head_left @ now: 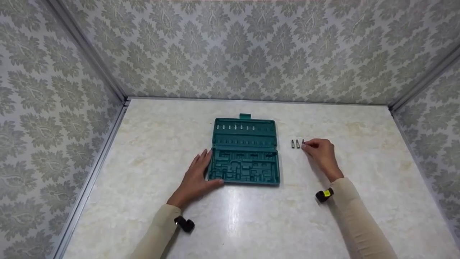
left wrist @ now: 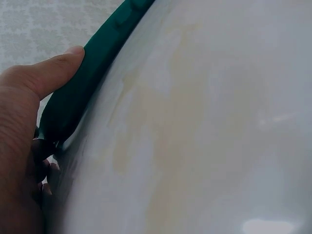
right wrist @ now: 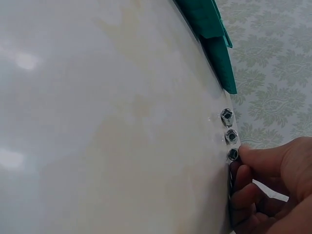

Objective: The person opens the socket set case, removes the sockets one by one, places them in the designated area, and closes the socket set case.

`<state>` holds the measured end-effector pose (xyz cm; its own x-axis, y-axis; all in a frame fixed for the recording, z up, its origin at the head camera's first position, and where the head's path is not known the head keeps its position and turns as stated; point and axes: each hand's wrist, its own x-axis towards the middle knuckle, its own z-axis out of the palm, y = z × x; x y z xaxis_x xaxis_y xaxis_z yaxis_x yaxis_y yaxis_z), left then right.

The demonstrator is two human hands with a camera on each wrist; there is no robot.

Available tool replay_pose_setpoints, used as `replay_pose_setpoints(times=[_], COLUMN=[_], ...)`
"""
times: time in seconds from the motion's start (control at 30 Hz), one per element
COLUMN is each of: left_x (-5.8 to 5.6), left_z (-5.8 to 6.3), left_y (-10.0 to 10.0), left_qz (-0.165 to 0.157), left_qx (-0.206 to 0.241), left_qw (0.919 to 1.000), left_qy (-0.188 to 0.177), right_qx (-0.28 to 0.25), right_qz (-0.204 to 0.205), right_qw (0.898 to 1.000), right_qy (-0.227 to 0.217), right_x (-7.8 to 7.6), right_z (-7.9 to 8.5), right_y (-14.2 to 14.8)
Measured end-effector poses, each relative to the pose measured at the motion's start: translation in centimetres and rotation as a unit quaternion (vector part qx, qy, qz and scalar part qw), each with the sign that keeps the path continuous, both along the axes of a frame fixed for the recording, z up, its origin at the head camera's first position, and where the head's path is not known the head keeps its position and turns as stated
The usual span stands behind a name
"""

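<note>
A green plastic tool case (head_left: pixel 245 147) lies unfolded on the table, its moulded slots facing up. Several small silver bits (head_left: pixel 235 127) stand in a row in its far half. My left hand (head_left: pixel 196 181) rests against the case's near left corner, thumb on the front edge and fingers extended along the left side. To the right of the case, my right hand (head_left: pixel 323 153) pinches a small metal socket (right wrist: pixel 233 154) between thumb and fingers, at the table surface. Two similar sockets, one left (head_left: pixel 293 144) and one middle (head_left: pixel 297 144), lie beside it in a row.
The pale marbled table (head_left: pixel 359 144) carries the case and sockets. Patterned panels (head_left: pixel 237 46) in metal frames rise behind it and at both sides. A closure tab (head_left: pixel 245 116) sticks out from the case's far edge.
</note>
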<state>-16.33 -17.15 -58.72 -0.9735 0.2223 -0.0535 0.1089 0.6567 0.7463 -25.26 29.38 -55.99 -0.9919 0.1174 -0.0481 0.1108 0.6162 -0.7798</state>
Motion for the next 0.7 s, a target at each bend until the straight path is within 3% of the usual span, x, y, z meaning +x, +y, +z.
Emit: replay_pose_setpoints(times=[0.4,0.7], left_x=[0.01,-0.01], left_z=[-0.13,-0.04], left_y=[-0.17,-0.01], left_qz=[0.000,-0.002], left_qx=[0.003,-0.001], left_qw=[1.0000,1.0000], left_qy=[0.002,-0.003], right_qx=[0.017,-0.003], right_qz=[0.001,-0.012], right_qw=[1.000,1.000], right_qy=[0.026,0.006], right_x=[-0.12,-0.03], right_z=[0.06,0.28], right_y=[-0.27,0.09])
